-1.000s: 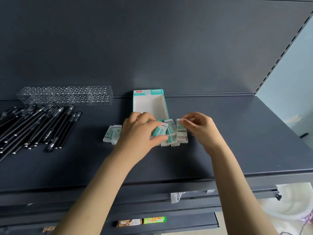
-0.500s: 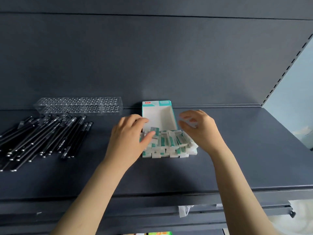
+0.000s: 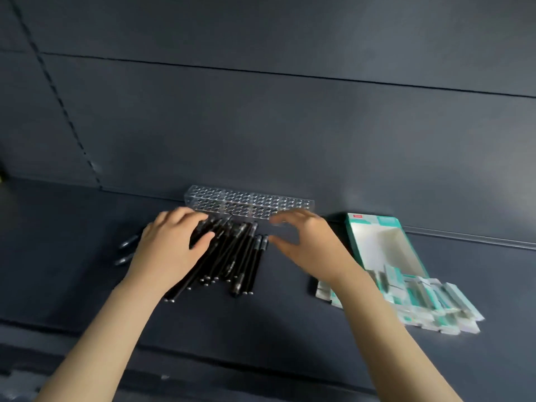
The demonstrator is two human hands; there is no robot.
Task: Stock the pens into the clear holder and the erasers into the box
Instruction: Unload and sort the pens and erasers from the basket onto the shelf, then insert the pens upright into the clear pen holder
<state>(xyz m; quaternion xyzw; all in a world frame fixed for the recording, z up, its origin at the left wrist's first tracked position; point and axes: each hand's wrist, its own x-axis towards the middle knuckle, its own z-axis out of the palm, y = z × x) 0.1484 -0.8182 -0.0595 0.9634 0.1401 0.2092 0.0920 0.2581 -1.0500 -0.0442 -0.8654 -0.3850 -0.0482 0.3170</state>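
Note:
Several black pens (image 3: 240,256) lie in a pile on the dark shelf, just in front of the clear holder (image 3: 249,203), whose holes hold nothing. My left hand (image 3: 168,250) lies on the left of the pile, fingers and thumb curled round the upper ends of some pens. My right hand (image 3: 310,248) hovers just right of the pile, fingers curved and holding nothing. The teal and white box (image 3: 380,245) lies open to the right. Several erasers (image 3: 429,300) are heaped at its front end.
The dark shelf (image 3: 72,256) runs wide to the left, with two stray pens (image 3: 127,250) left of my left hand. A dark back panel (image 3: 261,126) rises right behind the holder. The shelf's front edge runs under my forearms.
Both hands left the erasers and moved left to the pens. My view swung left, so the box and erasers now sit at the right.

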